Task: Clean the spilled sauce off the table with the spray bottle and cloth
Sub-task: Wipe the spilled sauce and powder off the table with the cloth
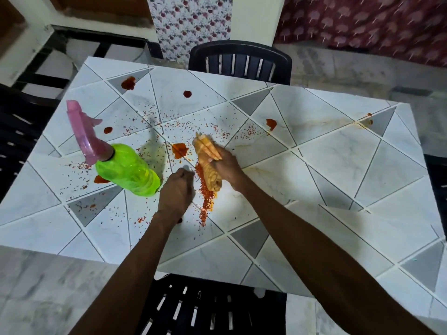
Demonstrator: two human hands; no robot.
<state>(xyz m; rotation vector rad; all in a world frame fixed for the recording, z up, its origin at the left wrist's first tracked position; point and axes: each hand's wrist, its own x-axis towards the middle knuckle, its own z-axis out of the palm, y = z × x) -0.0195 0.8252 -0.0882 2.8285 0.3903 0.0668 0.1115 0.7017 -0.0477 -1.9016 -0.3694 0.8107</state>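
A table [314, 165] topped with white and grey triangular tiles fills most of the view, seen from above. It stands on a pale marbled floor [36, 286]. A dark slatted chair [239, 61] sits at the far edge and another chair [205, 308] at the near edge. Behind them hang a flowered curtain [191, 22] and a dark red patterned fabric [362, 20].

Red sauce [180, 149] lies in several blobs across the left and middle of the table, with red flakes [205, 204] scattered around them and heaped in a line near the centre.

A green spray bottle [125, 169] with a pink trigger head stands on the left half of the table, just left of the left hand [175, 192]. That hand hovers low over the table with fingers curled under; whether it holds anything cannot be told.

The right hand [228, 166] grips a rolled, orange-stained cloth [209, 163] at the table's centre, pressed against the line of flakes, just right of a sauce blob.
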